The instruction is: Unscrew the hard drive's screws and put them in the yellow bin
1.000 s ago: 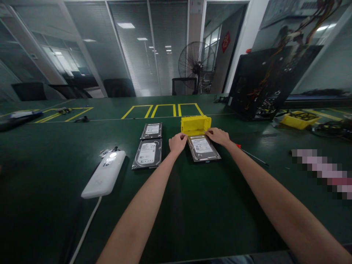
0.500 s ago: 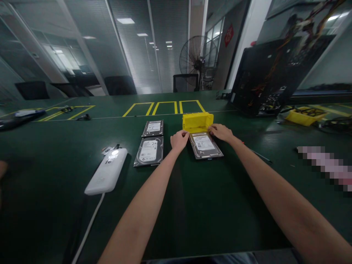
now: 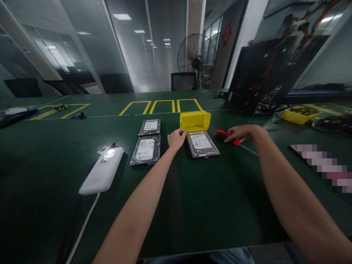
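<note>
My left hand (image 3: pixel 176 139) is closed, its fingertips pinched where the lower left corner of a yellow plastic bin (image 3: pixel 195 119) meets the far left corner of a hard drive (image 3: pixel 202 144). Whatever lies between those fingertips is hidden. The bin rests on its side with its mouth towards me, and the drive lies label up just in front of it. Off to the right, my right hand (image 3: pixel 242 134) has its fingers around the red handle of a screwdriver (image 3: pixel 222 132), whose thin shaft points right and towards me.
Two more hard drives, one far (image 3: pixel 150 127) and one near (image 3: pixel 145 149), lie left of my left hand. A white power bank (image 3: pixel 103 170) with a cable sits further left. An open computer case (image 3: pixel 255 80) and another yellow bin (image 3: pixel 299 115) stand at the right.
My right hand has left the bin's right corner, moved right and closed on the screwdriver, whose handle has shifted left. The left hand stays at its corner. The view has shifted slightly.
</note>
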